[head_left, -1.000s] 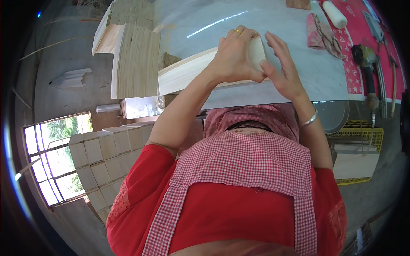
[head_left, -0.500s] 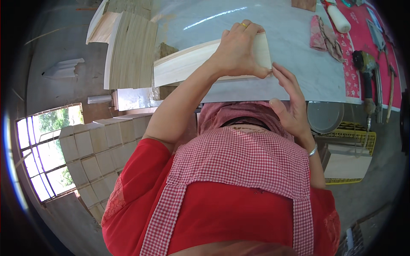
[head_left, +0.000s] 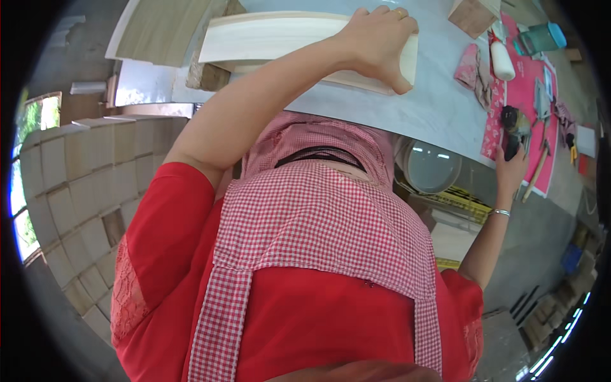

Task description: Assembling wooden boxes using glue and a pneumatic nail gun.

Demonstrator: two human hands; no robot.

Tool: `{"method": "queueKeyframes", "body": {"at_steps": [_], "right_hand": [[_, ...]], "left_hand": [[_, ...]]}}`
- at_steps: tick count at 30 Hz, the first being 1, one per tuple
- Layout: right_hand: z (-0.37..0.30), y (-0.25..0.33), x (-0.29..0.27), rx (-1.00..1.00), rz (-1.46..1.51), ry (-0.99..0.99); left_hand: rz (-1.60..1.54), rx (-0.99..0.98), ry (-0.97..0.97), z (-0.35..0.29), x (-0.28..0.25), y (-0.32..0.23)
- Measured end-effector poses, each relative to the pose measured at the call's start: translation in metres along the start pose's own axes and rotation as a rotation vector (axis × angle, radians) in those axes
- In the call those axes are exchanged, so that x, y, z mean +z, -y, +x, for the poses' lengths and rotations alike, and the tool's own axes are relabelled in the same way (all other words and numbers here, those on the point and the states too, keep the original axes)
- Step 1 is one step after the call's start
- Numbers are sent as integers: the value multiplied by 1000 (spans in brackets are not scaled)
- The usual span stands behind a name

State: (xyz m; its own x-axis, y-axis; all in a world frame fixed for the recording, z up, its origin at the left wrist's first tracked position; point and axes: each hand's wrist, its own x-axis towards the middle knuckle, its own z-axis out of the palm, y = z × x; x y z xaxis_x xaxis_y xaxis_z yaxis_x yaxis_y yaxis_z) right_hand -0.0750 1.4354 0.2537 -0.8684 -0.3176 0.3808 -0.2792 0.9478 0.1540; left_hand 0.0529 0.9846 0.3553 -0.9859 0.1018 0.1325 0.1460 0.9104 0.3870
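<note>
My left hand (head_left: 382, 49) grips the right end of a long pale wooden box frame (head_left: 273, 37), its fingers over the far edge and its thumb at the near corner. The frame lies lengthwise on the grey-white tabletop, with its left part over a rough wood block (head_left: 207, 71). Off at the table's right side, my right hand (head_left: 511, 170) is closed around the dark handle of a nail gun (head_left: 511, 120) with a yellowish and black head. The gun lies on a pink patterned cloth (head_left: 528, 76).
Stacked thin boards (head_left: 162, 28) stand at the far left. A white bottle (head_left: 501, 60), a crumpled rag (head_left: 474, 73), a teal-lidded jar (head_left: 542, 39), a wood block (head_left: 472, 16) and a hammer (head_left: 538, 169) are at the right. Below the table edge sits a round bucket (head_left: 433, 167).
My right hand has left the frame's end, reached far right and closed on the nail gun. My left hand still holds the frame. The whole view has shifted.
</note>
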Motion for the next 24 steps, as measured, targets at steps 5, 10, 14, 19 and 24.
{"method": "queueKeyframes", "body": {"at_steps": [5,10,14,19,24], "right_hand": [[21,-18,14,99,217,211],[74,-6,-40,230,189,585],[80,47,-128,83,497,567],[69,118,-204,-11,690,564],[69,155,-234,-179,864,594]], "left_hand": [[-5,-6,91,1,-24,-10],[-36,8,85,-2,-21,-9],[-45,13,96,-2,-22,-5],[150,-39,71,-11,-21,-25],[153,-12,30,-7,-17,-9]]}}
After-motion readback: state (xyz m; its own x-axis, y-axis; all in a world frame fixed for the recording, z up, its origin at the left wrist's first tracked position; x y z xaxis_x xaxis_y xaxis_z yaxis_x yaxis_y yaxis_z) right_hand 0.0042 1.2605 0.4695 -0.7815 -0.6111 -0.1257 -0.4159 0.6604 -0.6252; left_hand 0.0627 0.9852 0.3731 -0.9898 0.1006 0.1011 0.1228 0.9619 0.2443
